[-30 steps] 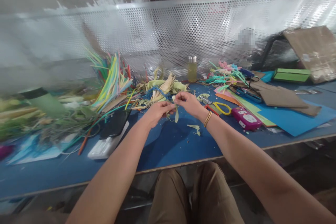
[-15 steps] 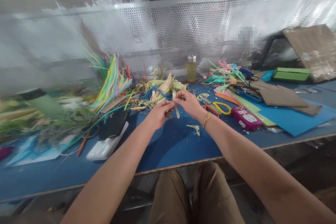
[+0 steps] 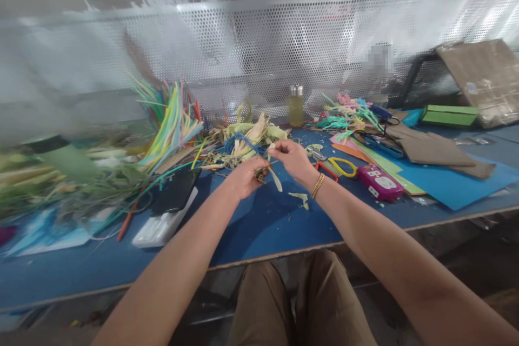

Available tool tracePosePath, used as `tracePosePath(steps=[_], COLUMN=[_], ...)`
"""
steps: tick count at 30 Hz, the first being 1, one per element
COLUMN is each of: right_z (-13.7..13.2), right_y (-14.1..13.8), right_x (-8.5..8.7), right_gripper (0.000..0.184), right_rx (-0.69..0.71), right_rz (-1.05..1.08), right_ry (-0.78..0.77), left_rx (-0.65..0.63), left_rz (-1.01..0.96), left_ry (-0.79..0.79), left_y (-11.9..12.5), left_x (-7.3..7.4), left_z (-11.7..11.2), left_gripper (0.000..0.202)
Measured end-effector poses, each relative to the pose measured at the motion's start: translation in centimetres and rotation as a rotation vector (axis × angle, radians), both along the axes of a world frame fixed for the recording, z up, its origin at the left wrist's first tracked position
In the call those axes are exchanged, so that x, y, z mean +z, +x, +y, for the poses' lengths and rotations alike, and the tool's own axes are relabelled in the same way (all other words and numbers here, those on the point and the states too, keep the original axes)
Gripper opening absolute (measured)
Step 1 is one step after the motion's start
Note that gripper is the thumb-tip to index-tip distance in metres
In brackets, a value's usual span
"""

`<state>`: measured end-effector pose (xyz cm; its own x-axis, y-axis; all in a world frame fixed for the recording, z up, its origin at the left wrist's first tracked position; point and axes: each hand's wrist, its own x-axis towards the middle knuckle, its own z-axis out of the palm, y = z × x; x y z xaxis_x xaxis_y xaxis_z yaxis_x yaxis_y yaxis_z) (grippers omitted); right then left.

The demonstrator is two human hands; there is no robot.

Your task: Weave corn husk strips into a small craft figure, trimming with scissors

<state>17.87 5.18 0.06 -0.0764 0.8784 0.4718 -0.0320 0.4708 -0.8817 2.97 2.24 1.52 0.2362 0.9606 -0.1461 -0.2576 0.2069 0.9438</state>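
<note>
My left hand (image 3: 249,175) is closed round a small greenish-brown bundle of plant stems, mostly hidden by the fingers. Close beside it, my right hand (image 3: 290,158) pinches a pale green strip of corn husk (image 3: 276,179), whose loose end hangs down between the hands. Both hands are held above the blue tabletop (image 3: 259,232). Just behind them is a heap of dried corn husks (image 3: 255,132) with blue string (image 3: 243,143) in it. A torn husk scrap (image 3: 300,198) lies on the table below my right hand.
Right of my hands lie yellow-handled scissors (image 3: 344,166), a magenta case (image 3: 380,183), coloured paper and cardboard pieces (image 3: 436,148). Left are a black phone (image 3: 176,192) on a white box and bundled coloured pipe cleaners (image 3: 172,119). A bottle (image 3: 295,105) stands behind, before a perforated metal panel (image 3: 267,48).
My hands have drawn slightly apart. The left hand has turned so more of its back shows, and the hanging husk strip now reaches lower and further right.
</note>
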Motion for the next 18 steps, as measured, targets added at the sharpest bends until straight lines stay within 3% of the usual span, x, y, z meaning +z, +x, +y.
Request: tracePosePath(steps=[11, 18], right_z=[-0.4, 0.7], right_y=[-0.1, 0.7], right_x=[0.1, 0.0], right_gripper=[0.022, 0.025], right_rx=[-0.086, -0.099], right_rz=[0.019, -0.034], right_ry=[0.032, 0.066], left_rx=[-0.072, -0.112], left_rz=[0.04, -0.091], left_ry=[0.029, -0.049], left_y=[-0.1, -0.7], left_x=[0.0, -0.2], left_z=[-0.3, 0.0], left_gripper=[0.024, 0.015])
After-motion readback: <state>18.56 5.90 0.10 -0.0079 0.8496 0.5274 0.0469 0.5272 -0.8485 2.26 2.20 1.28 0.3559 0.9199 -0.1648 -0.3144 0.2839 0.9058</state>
